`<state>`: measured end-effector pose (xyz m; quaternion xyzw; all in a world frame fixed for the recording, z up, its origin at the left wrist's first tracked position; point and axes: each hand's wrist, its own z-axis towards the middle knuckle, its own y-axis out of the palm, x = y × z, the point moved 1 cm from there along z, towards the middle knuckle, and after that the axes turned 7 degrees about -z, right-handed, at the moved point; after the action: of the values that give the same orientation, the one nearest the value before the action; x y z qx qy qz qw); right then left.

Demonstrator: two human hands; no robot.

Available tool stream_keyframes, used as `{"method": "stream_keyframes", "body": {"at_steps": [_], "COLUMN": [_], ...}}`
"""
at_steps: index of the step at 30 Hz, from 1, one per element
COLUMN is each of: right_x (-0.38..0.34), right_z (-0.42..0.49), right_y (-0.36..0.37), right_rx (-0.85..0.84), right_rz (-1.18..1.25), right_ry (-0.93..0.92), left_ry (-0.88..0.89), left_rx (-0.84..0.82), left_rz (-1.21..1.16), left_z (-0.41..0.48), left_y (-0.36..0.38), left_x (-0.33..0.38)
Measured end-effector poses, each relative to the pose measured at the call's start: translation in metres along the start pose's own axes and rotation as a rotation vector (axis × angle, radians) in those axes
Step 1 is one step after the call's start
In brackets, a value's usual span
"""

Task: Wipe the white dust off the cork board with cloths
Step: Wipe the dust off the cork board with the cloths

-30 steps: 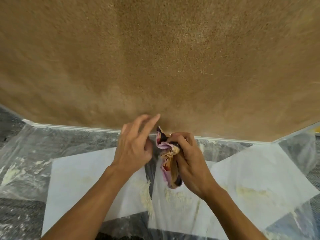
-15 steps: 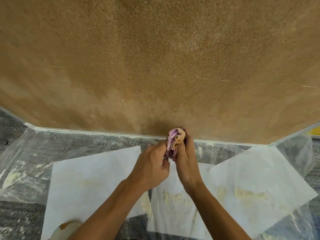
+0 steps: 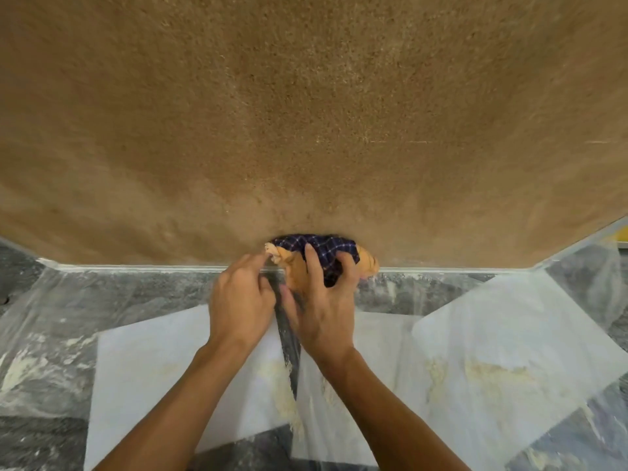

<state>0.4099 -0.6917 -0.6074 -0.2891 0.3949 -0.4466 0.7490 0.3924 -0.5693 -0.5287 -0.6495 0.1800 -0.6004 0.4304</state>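
Note:
The brown cork board (image 3: 306, 113) fills the upper part of the head view and stands upright with a pale frame strip (image 3: 136, 267) along its bottom edge. A crumpled cloth (image 3: 323, 253), dark blue check and orange, is pressed against the board's lower edge at the middle. My right hand (image 3: 323, 300) is spread over the cloth and grips it. My left hand (image 3: 241, 300) is beside it, with its fingertips pinching the cloth's left end. Faint pale specks show on the cork above the cloth.
Below the board, clear plastic sheeting (image 3: 51, 317) covers a dark floor. Several white paper sheets (image 3: 146, 368) lie on it, with heaps of yellowish-white dust (image 3: 492, 372) on them and on the plastic at the left.
Both hands have moved up from the floor papers to the board's bottom edge. The bunched cloth has spread out and is now pressed against the cork.

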Motion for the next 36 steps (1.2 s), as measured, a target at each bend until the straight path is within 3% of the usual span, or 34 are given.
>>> {"method": "stream_keyframes", "body": {"at_steps": [3,8,11,14,18,22,26,31,36], "right_x": [0.025,0.049,0.054,0.064,0.093,0.109,0.114,0.128,0.134], "right_z": [0.003,0.021,0.011,0.0,-0.003,0.027,0.034,0.016,0.017], "right_y": [0.019,0.012,0.008,0.002,-0.046,-0.076,-0.054,-0.035,-0.04], "right_rx": [0.085,0.179,-0.003,-0.234,-0.183,-0.059,-0.107,-0.298,-0.383], "right_rz": [-0.168,-0.244,-0.212,-0.177,-0.138,-0.161,-0.15,-0.263,-0.255], "right_ry": [-0.153,-0.352,-0.328,-0.139,-0.015,-0.038,-0.113,-0.155,-0.097], "left_ry": [-0.019,0.043,-0.011,-0.08,-0.003,0.129,0.201,0.212,0.163], "left_rx": [0.052,0.038,-0.139,-0.319,-0.121,-0.015,0.023,0.049,0.022], "left_rz": [0.041,0.073,0.059,0.071,-0.05,-0.097,-0.059,-0.036,-0.019], "left_z": [0.002,0.002,0.001,-0.007,-0.013,-0.008,-0.001,0.0,-0.003], "left_y": [-0.004,0.003,0.023,0.041,0.048,0.061,0.073,0.081,0.086], "left_x": [0.004,0.014,0.015,0.014,0.025,0.05,0.065,0.061,0.066]}}
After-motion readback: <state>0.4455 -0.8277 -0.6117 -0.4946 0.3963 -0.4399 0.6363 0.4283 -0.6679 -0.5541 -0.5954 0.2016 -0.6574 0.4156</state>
